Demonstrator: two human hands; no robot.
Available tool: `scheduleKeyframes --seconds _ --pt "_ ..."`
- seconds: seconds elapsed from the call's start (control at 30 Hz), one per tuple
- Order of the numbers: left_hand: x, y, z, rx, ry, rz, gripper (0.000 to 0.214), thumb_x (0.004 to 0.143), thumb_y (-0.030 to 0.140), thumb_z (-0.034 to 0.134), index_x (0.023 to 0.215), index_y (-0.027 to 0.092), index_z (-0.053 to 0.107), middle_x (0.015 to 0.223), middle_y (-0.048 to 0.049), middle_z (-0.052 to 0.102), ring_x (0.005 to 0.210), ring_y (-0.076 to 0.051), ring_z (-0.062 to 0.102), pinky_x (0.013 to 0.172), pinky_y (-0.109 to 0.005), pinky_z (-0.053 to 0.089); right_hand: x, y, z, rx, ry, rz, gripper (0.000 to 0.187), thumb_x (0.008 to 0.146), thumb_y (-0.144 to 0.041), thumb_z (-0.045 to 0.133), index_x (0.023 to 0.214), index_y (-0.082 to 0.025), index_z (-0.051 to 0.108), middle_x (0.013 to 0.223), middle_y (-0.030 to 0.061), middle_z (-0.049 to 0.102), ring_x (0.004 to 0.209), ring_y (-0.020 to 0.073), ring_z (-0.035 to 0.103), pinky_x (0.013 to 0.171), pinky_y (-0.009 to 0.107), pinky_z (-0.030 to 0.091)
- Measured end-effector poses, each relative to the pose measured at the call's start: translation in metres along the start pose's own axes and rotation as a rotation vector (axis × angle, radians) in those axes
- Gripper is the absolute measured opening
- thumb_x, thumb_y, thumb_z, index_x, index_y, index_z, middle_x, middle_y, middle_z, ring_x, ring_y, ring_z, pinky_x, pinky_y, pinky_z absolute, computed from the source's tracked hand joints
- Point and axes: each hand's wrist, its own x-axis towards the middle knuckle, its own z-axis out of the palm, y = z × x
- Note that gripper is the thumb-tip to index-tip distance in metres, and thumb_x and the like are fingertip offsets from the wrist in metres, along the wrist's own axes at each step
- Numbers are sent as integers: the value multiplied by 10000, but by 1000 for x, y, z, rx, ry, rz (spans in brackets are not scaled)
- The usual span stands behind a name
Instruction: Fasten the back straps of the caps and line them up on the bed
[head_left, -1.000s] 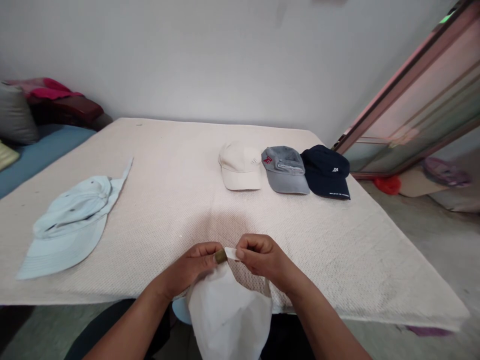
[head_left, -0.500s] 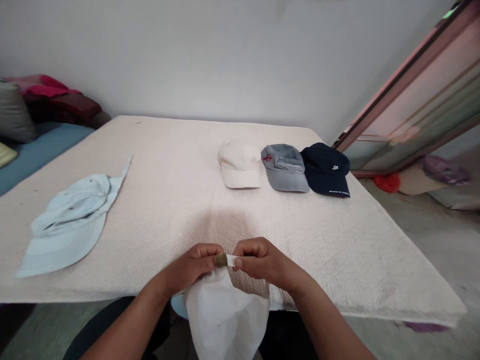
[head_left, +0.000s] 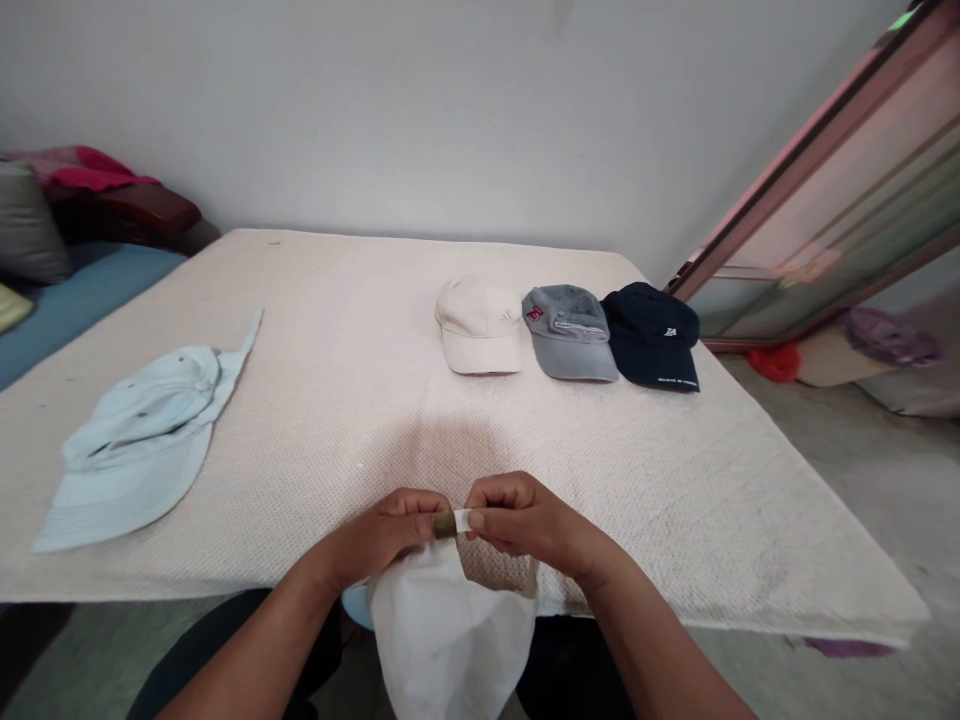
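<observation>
The person is holding a white cloth cap at the near edge of the cream woven-covered surface, with its crown hanging down over the lap. The left hand is pinched closed on a small brass-coloured buckle at the back of the cap, and the right hand is pinched closed on the short white strap end just beside it, the two hands almost touching. From here I am not able to tell whether the strap is threaded through the buckle.

The cap is looking light and limp, sagging under its own weight, so it is likely giving no resistance. The strap is thin and soft, best gripped by fingertips close to the metal piece, which is the only stiff part.

Further off, a pale blue sun hat is lying to the left, and a cream cap, a grey cap and a navy cap are sitting in a row.
</observation>
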Motion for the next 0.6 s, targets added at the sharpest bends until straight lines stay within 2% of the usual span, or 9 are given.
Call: scheduleKeyframes --seconds 0.2,0.33,0.5,0.6 --pt "0 1 1 34 4 -4 232 781 369 585 687 162 542 567 57 312 509 -89 216 482 -247 152 0 1 0 26 -45 46 158 780 -282 598 684 -157 599 501 -57 426 443 51 308 412 193 210" --pt "0 1 2 35 -6 -5 201 774 345 578 703 157 565 579 50 343 516 -91 241 488 -241 173 2 2 3 55 -67 22 202 788 -333 608 695 -155 593 489 -61 411 434 50 308 408 194 199" --pt "0 1 4 -46 63 13 215 778 370 595 738 159 587 620 37 414 550 -97 303 526 -231 232 5 6 3 86 0 11 223 780 -380 640 788 -170 565 515 -71 405 441 51 308 402 185 211" --pt "1 4 6 -63 49 21 206 780 356 593 795 154 631 687 8 485 592 -110 356 556 -233 267 6 5 4 122 26 3 198 809 -356 600 878 -174 564 529 -70 411 438 52 308 398 180 204"
